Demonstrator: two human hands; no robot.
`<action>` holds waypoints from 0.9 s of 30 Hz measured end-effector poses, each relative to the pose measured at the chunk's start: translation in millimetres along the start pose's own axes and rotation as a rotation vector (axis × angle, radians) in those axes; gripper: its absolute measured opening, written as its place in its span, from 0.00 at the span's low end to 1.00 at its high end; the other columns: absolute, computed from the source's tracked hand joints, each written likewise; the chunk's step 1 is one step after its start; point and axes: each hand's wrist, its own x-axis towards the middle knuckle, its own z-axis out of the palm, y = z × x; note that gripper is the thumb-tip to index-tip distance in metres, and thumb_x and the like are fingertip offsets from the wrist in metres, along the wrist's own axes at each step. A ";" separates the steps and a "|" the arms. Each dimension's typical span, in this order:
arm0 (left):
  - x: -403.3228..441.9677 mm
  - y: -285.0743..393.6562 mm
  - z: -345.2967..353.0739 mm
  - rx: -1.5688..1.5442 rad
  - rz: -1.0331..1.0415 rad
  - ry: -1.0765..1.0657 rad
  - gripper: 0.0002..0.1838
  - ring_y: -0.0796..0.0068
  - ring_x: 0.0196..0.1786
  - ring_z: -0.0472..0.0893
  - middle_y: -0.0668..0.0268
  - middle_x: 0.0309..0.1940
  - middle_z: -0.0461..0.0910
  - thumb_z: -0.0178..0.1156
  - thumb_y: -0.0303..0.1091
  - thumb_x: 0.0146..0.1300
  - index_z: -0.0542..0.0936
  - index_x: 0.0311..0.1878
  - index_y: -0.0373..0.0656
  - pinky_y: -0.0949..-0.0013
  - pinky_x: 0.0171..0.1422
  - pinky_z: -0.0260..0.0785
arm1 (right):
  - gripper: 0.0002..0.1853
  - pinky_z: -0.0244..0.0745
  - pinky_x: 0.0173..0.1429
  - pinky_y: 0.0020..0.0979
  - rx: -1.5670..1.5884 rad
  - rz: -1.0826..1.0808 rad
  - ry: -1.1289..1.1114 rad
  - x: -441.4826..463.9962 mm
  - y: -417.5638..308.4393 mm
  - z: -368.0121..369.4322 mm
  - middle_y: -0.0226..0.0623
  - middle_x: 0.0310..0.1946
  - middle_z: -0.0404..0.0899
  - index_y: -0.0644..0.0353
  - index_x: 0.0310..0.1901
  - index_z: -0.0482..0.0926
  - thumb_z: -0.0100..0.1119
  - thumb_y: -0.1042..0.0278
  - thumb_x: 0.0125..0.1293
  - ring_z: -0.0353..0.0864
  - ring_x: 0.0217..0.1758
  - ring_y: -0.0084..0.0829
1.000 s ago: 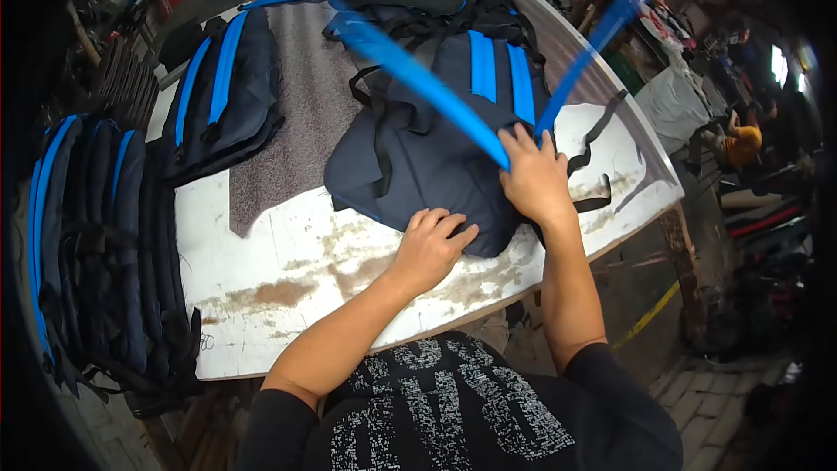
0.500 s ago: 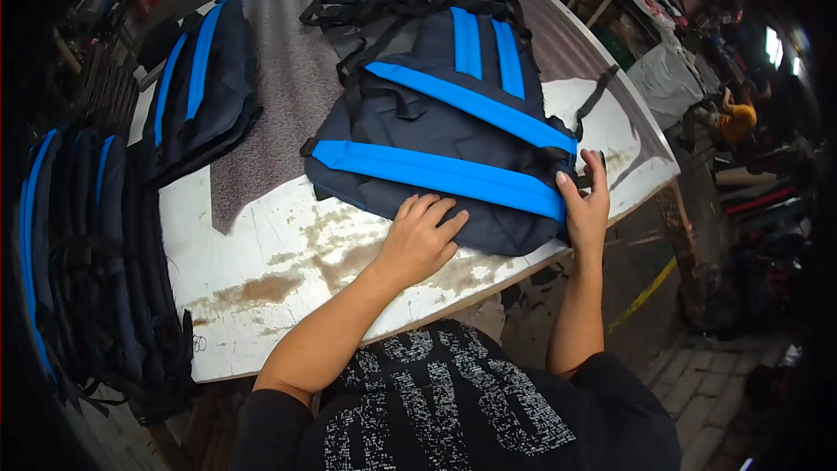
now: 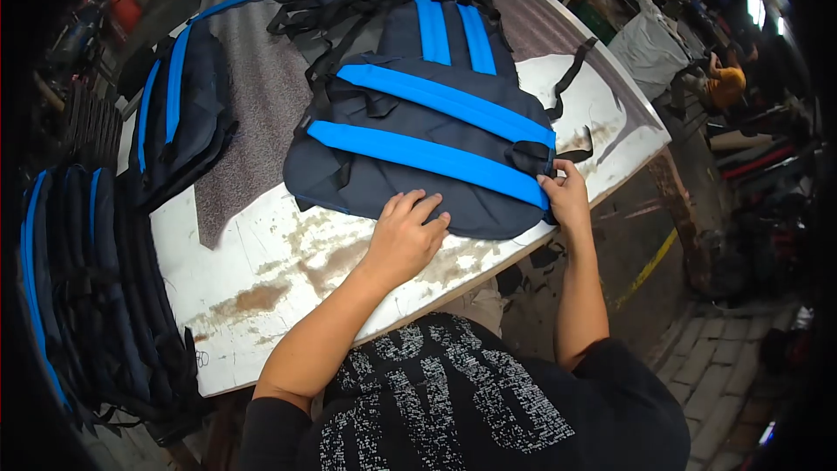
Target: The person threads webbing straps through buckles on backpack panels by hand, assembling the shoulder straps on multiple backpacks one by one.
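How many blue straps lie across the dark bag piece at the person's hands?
2. The far strap crosses the bag piece farther from the person; the near strap lies closer, its right end at the right hand. Any underneath would be hidden.

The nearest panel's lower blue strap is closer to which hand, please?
Right: the right hand is at one end of the strap; the left hand is below, on the panel.

Speckled white block letters across your black fabric shirt [image 3: 475, 362], wording unclear, what looks like a handwritten "80" [image 3: 201, 358] on your brown-stained white tabletop [image 3: 253, 331]
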 end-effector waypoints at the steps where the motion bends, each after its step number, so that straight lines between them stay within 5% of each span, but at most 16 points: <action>1: 2.9 0.0 -6.3 -0.018 -0.001 -0.009 0.14 0.55 0.57 0.81 0.59 0.51 0.85 0.72 0.33 0.54 0.88 0.45 0.43 0.53 0.63 0.72 | 0.23 0.69 0.29 0.26 -0.085 0.016 0.000 -0.7 -1.6 -3.4 0.34 0.27 0.80 0.68 0.56 0.76 0.69 0.70 0.62 0.75 0.25 0.21; 5: 26.9 -24.9 -50.9 -0.052 -0.056 0.193 0.13 0.58 0.46 0.86 0.59 0.42 0.88 0.72 0.32 0.55 0.88 0.44 0.43 0.58 0.54 0.77 | 0.26 0.76 0.46 0.32 -0.358 -0.275 0.341 -26.8 -22.1 2.2 0.42 0.47 0.79 0.63 0.59 0.78 0.72 0.63 0.60 0.78 0.38 0.29; 6: 31.2 -37.2 -64.4 -0.018 -0.149 0.226 0.14 0.57 0.49 0.86 0.57 0.44 0.88 0.72 0.32 0.55 0.87 0.45 0.41 0.58 0.55 0.77 | 0.23 0.76 0.45 0.31 -0.395 -0.380 0.435 -34.4 -30.4 3.9 0.39 0.42 0.81 0.64 0.57 0.79 0.70 0.65 0.62 0.77 0.36 0.26; 8: 34.8 -74.9 -81.1 0.013 -0.372 0.329 0.16 0.51 0.53 0.84 0.52 0.48 0.86 0.67 0.37 0.61 0.85 0.49 0.39 0.56 0.61 0.74 | 0.17 0.75 0.43 0.27 -0.134 -0.334 0.369 -49.8 -53.1 8.4 0.34 0.36 0.81 0.65 0.52 0.81 0.68 0.67 0.64 0.76 0.34 0.22; 11: 27.1 -139.0 -93.4 0.072 -0.721 0.353 0.24 0.48 0.59 0.81 0.46 0.56 0.82 0.65 0.40 0.64 0.81 0.60 0.36 0.56 0.65 0.71 | 0.11 0.73 0.38 0.22 0.143 -0.107 -0.209 -74.7 -75.2 18.6 0.30 0.32 0.82 0.65 0.45 0.83 0.66 0.65 0.68 0.78 0.34 0.17; 14: 7.8 -189.6 -82.5 -0.274 -0.914 0.415 0.29 0.52 0.60 0.81 0.42 0.59 0.80 0.66 0.40 0.64 0.77 0.64 0.30 0.60 0.65 0.71 | 0.18 0.78 0.42 0.32 -0.258 -0.053 -0.672 -96.4 -79.7 47.2 0.36 0.36 0.85 0.63 0.46 0.84 0.69 0.56 0.66 0.84 0.37 0.27; 17: -0.5 -184.8 -82.1 -0.372 -0.938 0.459 0.28 0.56 0.56 0.83 0.45 0.57 0.82 0.67 0.39 0.65 0.78 0.63 0.30 0.62 0.63 0.73 | 0.22 0.76 0.47 0.38 -0.506 -0.288 -0.555 -110.4 -72.1 63.6 0.36 0.38 0.82 0.60 0.50 0.83 0.70 0.52 0.63 0.82 0.43 0.40; 21: 5.1 -163.9 -99.1 -1.071 -1.143 0.351 0.22 0.73 0.45 0.83 0.58 0.46 0.85 0.68 0.36 0.67 0.80 0.58 0.30 0.72 0.52 0.74 | 0.27 0.74 0.57 0.39 -0.518 -0.465 -0.493 -109.3 -74.6 69.4 0.42 0.47 0.83 0.59 0.56 0.82 0.71 0.51 0.61 0.78 0.54 0.44; 24: 1.1 -153.4 -100.8 -0.853 -1.006 0.593 0.20 0.77 0.43 0.82 0.62 0.42 0.85 0.67 0.36 0.67 0.81 0.55 0.30 0.73 0.49 0.74 | 0.32 0.68 0.66 0.45 -0.506 -0.487 -0.535 -111.0 -72.0 74.0 0.52 0.62 0.76 0.60 0.62 0.79 0.71 0.50 0.60 0.72 0.66 0.52; 27: -14.7 -139.8 -117.4 -0.659 -0.950 0.850 0.15 0.79 0.42 0.81 0.66 0.41 0.84 0.66 0.36 0.69 0.83 0.51 0.34 0.74 0.48 0.74 | 0.42 0.51 0.74 0.60 -0.777 -0.598 -0.446 -114.6 -65.0 83.9 0.64 0.77 0.52 0.61 0.72 0.69 0.69 0.45 0.62 0.51 0.78 0.69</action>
